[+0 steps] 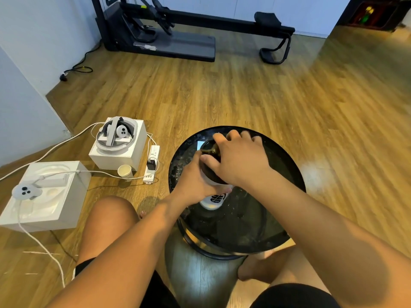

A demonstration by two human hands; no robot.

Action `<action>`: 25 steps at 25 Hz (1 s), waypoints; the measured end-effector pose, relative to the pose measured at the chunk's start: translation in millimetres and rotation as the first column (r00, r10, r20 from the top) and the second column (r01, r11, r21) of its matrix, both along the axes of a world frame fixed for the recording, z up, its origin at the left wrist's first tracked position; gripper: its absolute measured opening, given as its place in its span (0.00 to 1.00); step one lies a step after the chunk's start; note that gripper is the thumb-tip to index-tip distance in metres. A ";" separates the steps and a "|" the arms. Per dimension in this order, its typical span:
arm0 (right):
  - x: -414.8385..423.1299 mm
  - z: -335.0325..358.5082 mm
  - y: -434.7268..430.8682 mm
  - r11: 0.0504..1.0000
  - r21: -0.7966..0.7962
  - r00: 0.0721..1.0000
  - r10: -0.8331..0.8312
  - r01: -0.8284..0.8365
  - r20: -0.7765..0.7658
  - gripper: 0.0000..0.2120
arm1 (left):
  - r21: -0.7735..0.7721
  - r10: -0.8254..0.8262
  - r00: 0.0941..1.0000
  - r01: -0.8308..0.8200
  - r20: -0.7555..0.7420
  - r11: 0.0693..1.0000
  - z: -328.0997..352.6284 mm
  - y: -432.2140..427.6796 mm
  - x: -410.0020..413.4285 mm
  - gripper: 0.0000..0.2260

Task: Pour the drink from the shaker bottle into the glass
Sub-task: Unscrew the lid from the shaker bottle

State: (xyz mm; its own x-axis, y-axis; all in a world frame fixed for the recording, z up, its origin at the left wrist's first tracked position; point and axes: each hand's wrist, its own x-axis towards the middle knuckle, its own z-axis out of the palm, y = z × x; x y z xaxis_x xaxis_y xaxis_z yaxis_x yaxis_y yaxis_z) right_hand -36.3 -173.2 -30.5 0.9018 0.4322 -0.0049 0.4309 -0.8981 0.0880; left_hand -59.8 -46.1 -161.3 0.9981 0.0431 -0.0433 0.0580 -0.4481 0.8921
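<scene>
Wooden flooring spreads around a round black table [278,218], where both hands grip a shaker bottle.

Rowing machine [178,30] stands against the wall at 12 o'clock; two white boxes [44,196] with headset gear, a power strip [152,165] and a paper cup [125,172] sit at 9 o'clock. On the table's middle, the left hand [195,181] wraps its fingers tight around the shaker bottle [214,200], which looks upright, while the right hand [240,158] clamps curled fingers over its dark lid [209,150]. Whether the glass is in view, I cannot tell.
</scene>
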 end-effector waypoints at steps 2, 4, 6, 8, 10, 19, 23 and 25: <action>1.3 0.4 5.5 1.000 0.016 0.997 0.027 -0.026 -0.075 0.25 | -0.009 -0.007 1.000 0.007 0.030 1.000 2.4 -0.2 -1.0 0.40; -3.4 1.4 8.9 0.984 0.108 0.978 0.156 -0.142 -0.136 0.20 | -0.005 -0.026 0.998 0.027 0.064 1.000 1.6 -0.2 -1.2 0.43; -8.7 1.8 5.2 0.950 0.186 0.950 0.280 -0.252 -0.140 0.14 | 0.029 -0.025 0.994 0.022 0.104 0.999 2.0 -1.9 -2.2 0.38; -10.3 2.6 -0.3 0.912 0.272 0.922 0.356 -0.308 -0.151 0.11 | 0.050 -0.034 0.994 0.029 0.104 0.998 -0.6 -1.6 -3.6 0.33; -9.3 3.5 -2.8 0.872 0.375 0.908 0.392 -0.315 -0.146 0.10 | 0.118 -0.104 0.986 0.089 0.128 0.989 -8.3 2.7 0.6 0.31; -7.0 -5.4 3.5 0.987 0.146 0.995 0.073 -0.063 -0.061 0.36 | 0.015 -0.043 0.994 0.042 0.097 0.999 1.5 -0.9 -2.9 0.47; -1.5 2.5 -8.9 0.945 0.209 0.924 0.299 -0.252 -0.237 0.47 | -0.032 -0.025 0.996 0.028 0.082 0.999 7.5 -3.3 -1.3 0.43; 1.6 0.9 -8.9 0.974 0.175 0.965 0.177 -0.144 -0.192 0.41 | -0.090 -0.016 0.999 0.019 0.037 0.996 6.3 -3.3 -1.8 0.42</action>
State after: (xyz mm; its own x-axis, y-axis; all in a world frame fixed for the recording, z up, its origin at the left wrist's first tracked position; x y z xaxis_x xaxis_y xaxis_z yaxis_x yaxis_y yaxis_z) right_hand -34.7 -182.1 -29.5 0.8073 0.5812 -0.1020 0.5642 -0.8110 -0.1551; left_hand -61.6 -49.4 -155.0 0.9997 0.0229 -0.0096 0.0173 -0.3664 0.9303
